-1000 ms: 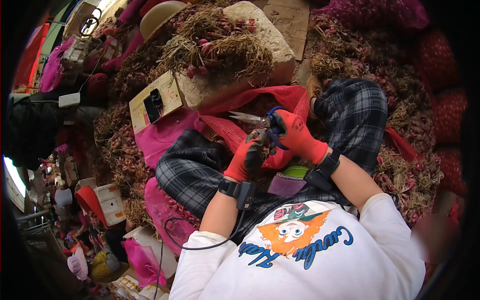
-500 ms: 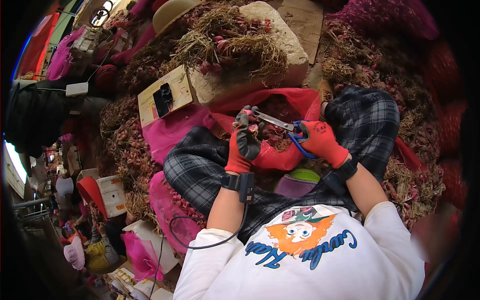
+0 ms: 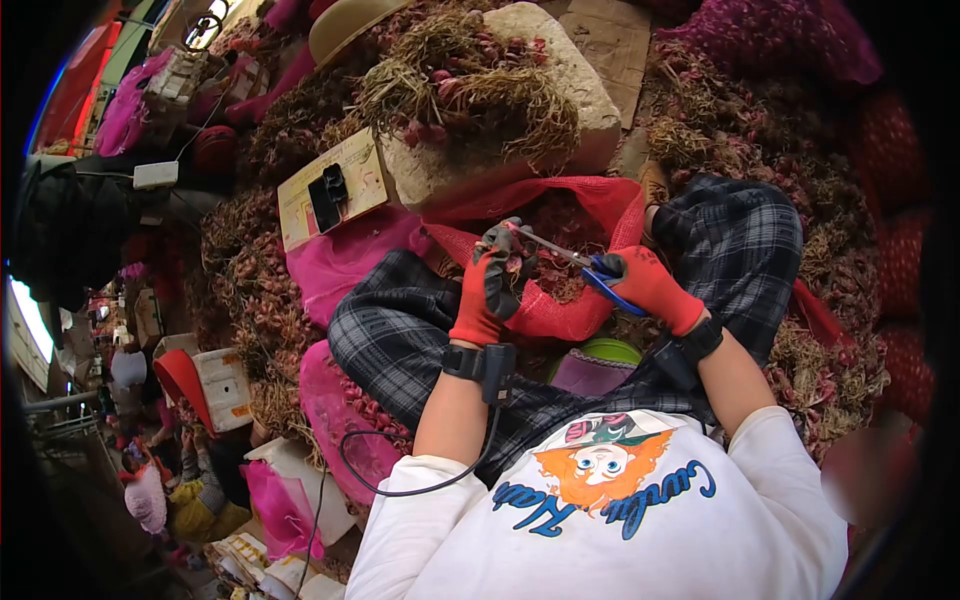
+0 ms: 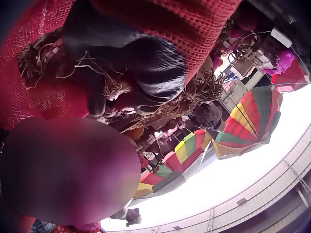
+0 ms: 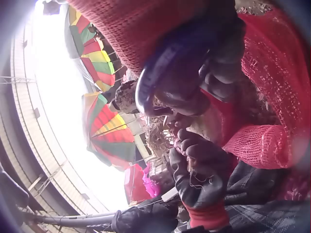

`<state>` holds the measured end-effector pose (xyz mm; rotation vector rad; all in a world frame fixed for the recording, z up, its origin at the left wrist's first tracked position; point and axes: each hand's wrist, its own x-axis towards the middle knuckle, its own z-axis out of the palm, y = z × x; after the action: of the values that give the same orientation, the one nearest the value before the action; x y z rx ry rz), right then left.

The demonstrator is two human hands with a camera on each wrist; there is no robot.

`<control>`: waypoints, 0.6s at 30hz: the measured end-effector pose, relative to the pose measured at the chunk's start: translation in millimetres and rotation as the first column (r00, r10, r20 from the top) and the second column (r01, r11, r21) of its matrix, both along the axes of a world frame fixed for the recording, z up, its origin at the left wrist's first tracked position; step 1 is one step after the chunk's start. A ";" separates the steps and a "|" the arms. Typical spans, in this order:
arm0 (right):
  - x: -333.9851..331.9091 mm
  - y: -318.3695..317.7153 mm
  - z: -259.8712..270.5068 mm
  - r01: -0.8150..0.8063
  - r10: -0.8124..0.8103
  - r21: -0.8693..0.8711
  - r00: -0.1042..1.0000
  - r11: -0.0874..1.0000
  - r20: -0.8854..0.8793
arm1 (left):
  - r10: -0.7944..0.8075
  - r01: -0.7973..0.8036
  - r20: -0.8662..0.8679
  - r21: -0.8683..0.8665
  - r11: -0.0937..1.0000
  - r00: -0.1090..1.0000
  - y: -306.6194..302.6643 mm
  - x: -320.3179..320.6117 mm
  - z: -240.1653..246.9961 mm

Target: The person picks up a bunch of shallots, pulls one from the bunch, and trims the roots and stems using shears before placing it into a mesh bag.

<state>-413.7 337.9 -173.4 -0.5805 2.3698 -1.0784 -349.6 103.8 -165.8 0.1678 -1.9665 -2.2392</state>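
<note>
Your scissors (image 3: 568, 256) have smooth metal blades, glossy plastic handles; the sack (image 3: 545, 312) under your right hand (image 3: 650, 285) is coarse mesh.

Left hand (image 3: 487, 290) and right hand (image 3: 648, 285) gloves: red, black fingertips. Scissors (image 3: 585, 268): blue handles. Shallot (image 4: 122, 102) purple-red. Mesh sack (image 3: 560, 312) red. Trousers (image 3: 390, 340) dark plaid.

No clear look at the shallot (image 3: 512, 247). The left hand (image 3: 487, 290) has its fingers wrapped over most of it, so the left wrist view only shows stringy roots and a bit of red skin. The scissors (image 3: 556, 251) have their handles buried in the right hand (image 3: 648, 285), and the right wrist view only catches a blue loop, no blades. The purple blob (image 4: 68, 170) by the left wrist camera is pure blur. The green thing (image 3: 612, 350) on the lap is half hidden behind the right forearm, so I can't tell what it is.
</note>
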 end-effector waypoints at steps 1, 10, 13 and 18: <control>-2.1 -2.6 3.2 0.028 -0.028 0.001 0.999 1.000 0.043 | -0.039 0.039 0.022 -0.015 0.999 0.999 0.1 0.6 2.3; 0.3 -32.4 38.8 0.118 0.001 -0.554 0.978 0.824 0.209 | -0.289 -0.006 0.327 0.671 0.741 0.900 26.4 6.2 -11.2; -1.2 -34.7 32.6 0.009 -0.004 -0.499 1.000 0.866 0.013 | -0.259 0.212 0.231 0.210 0.954 0.938 26.5 16.1 -43.7; 1.8 -34.6 20.3 -0.035 -0.023 -0.358 0.987 0.933 -0.156 | -0.305 0.241 0.275 0.243 0.940 0.912 34.1 13.4 -21.0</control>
<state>-411.9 303.3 -153.1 -0.8279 2.3095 -1.5324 -336.2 137.8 -186.9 0.3013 -2.0078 -2.7487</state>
